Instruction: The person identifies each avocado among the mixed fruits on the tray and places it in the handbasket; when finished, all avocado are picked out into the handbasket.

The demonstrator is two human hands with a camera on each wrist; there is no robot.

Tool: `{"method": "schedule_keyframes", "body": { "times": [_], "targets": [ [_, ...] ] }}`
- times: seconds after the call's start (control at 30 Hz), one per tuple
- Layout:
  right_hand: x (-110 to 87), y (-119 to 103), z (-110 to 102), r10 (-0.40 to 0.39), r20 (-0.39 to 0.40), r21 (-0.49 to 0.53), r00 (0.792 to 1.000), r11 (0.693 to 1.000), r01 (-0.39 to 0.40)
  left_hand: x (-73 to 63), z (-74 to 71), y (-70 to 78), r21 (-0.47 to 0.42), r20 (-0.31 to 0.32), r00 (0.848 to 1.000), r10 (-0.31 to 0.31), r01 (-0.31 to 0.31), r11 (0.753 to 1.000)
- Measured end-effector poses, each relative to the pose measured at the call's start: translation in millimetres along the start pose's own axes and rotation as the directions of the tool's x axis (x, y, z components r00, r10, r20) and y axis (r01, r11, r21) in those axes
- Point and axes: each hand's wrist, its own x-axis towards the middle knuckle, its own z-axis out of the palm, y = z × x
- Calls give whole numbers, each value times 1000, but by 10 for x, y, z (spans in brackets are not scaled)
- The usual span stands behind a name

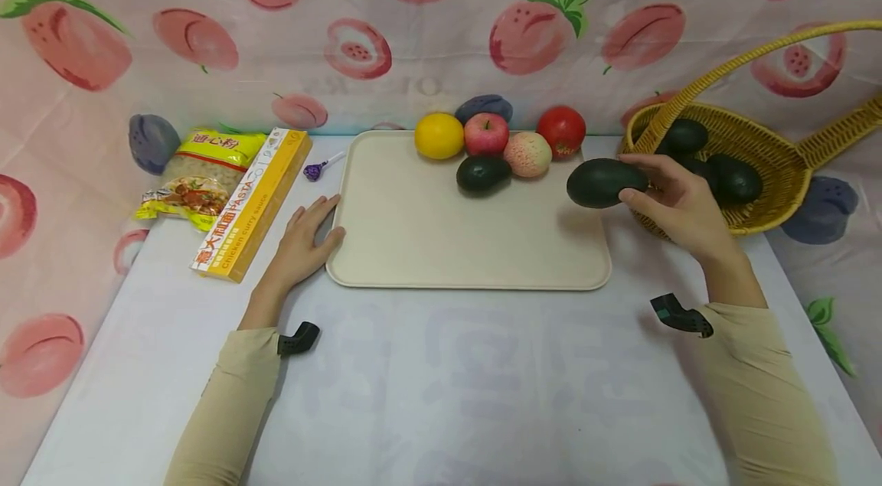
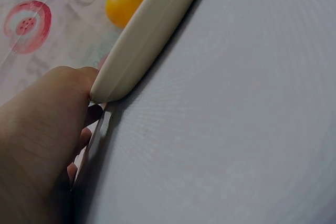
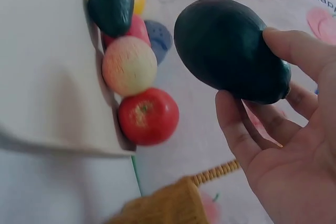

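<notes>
My right hand (image 1: 678,204) grips a dark green avocado (image 1: 601,183) at one end, holding it over the right side of the beige tray (image 1: 468,249). In the right wrist view the thumb and fingers pinch the narrow end of this avocado (image 3: 226,48). My left hand (image 1: 303,245) rests at the tray's left edge, fingers extended and thumb at the rim. At the tray's back lie another avocado (image 1: 484,174), a yellow fruit (image 1: 439,136), a pink-red apple (image 1: 486,134), a pale pink peach (image 1: 527,154) and a round red fruit (image 1: 561,132).
A yellow wicker basket (image 1: 792,203) with a tall handle stands at the right and holds several avocados (image 1: 734,178). Left of the tray are a yellow pasta box (image 1: 255,203), a bag of pasta (image 1: 207,172) and a purple lollipop (image 1: 313,171). A fruit-print cloth hangs behind.
</notes>
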Motion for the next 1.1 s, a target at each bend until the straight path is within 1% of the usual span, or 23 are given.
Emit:
{"method": "schedule_keyframes", "body": {
  "times": [0.13,0.23,0.33,0.43,0.53,0.6,0.77,0.83,0.93,0.97,1.0,1.03,1.1],
  "targets": [
    [-48,48,-121,2,-31,31,1000,1000,-1,7,9,-9,0,-3,1000,2,-2,1000],
    [-95,69,-214,28,-57,11,998,1000,-27,8,13,-12,-1,-1,1000,2,-2,1000],
    [-138,87,-307,43,-87,29,995,999,-41,11,13,-10,2,1,1000,1,-1,1000],
    [-174,111,-394,43,-95,129,995,991,-30,13,10,-6,4,4,1000,-3,3,1000],
    [-204,130,-477,41,-92,205,995,979,-21,13,4,-3,-2,3,1000,-9,9,1000],
    [-217,136,-529,47,-101,229,994,973,-23,11,4,-5,-4,1,1000,-12,12,1000],
    [-242,167,-669,86,-133,252,987,967,-50,2,15,-20,-4,2,1000,-11,11,1000],
    [-259,191,-727,100,-134,256,986,965,-63,1,17,-23,-5,1,1000,-8,8,1000],
    [-283,241,-814,98,-146,215,984,975,-65,0,11,-15,-5,0,1000,-8,8,1000],
    [-290,260,-847,93,-153,194,984,979,-62,3,6,-11,-6,1,1000,-7,7,1000],
    [-299,275,-885,98,-159,145,982,987,-75,5,0,-6,-6,1,1000,-7,7,1000],
    [-308,294,-920,101,-159,142,982,987,-79,6,-4,-1,-5,2,1000,-7,7,1000],
    [-322,324,-997,108,-164,91,981,991,-94,7,-10,8,-7,3,1000,-9,9,1000]
  ]
}}
